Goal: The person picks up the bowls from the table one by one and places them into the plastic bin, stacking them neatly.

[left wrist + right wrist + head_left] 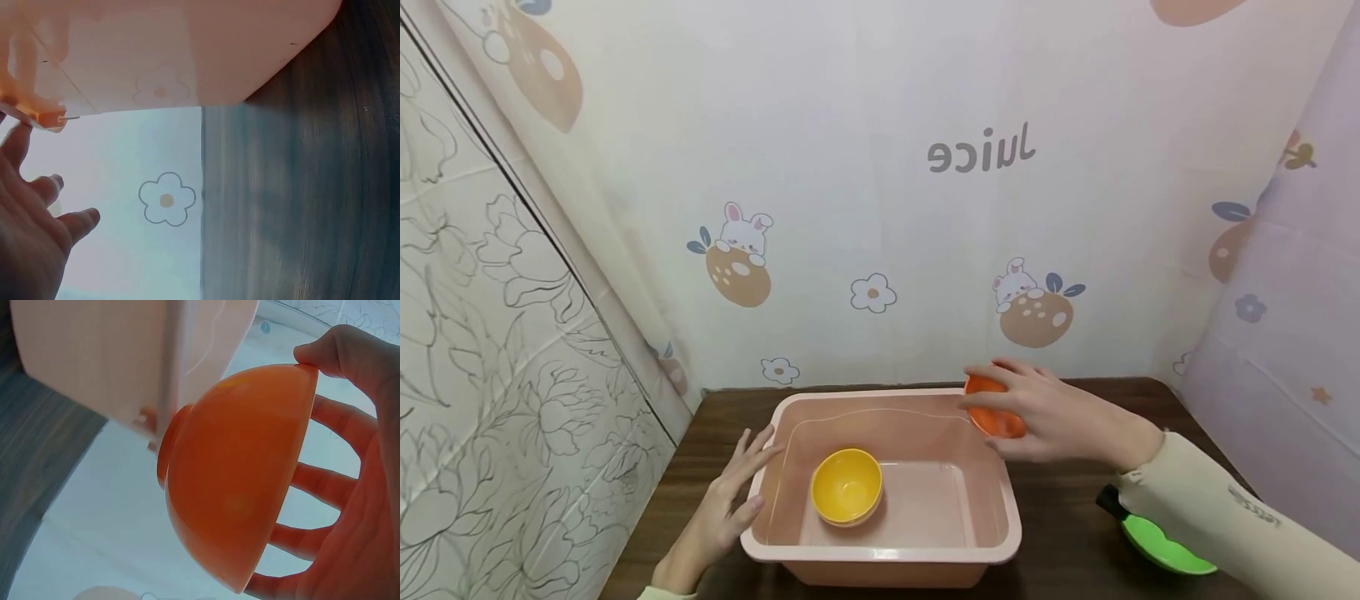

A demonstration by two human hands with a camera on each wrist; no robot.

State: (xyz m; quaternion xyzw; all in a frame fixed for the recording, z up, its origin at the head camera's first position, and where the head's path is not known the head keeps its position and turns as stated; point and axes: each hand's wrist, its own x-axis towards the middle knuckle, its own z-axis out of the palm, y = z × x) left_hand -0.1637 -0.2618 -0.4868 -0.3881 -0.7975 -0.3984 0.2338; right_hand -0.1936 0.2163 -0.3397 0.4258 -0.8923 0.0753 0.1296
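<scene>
My right hand (1037, 412) grips an orange bowl (244, 469) by its rim, thumb on one side and fingers spread along the other. The bowl is tilted on its side, over the right back corner of a pink plastic basin (891, 554). Inside the basin, toward its left, sits a yellow bowl (847, 486), with the edge of another bowl showing just beneath it. At the basin's left side, my left hand (722, 496) has its fingers spread, fingertips right at the rim. In the left wrist view those fingers (78, 225) are loosely extended beside the basin wall.
A green pan (1165, 546) with a black handle (1111, 502) lies on the dark wooden table (1067, 533) at the right, partly hidden by my right sleeve (1232, 508). A printed curtain (880, 208) hangs behind the table, with more cloth at both sides.
</scene>
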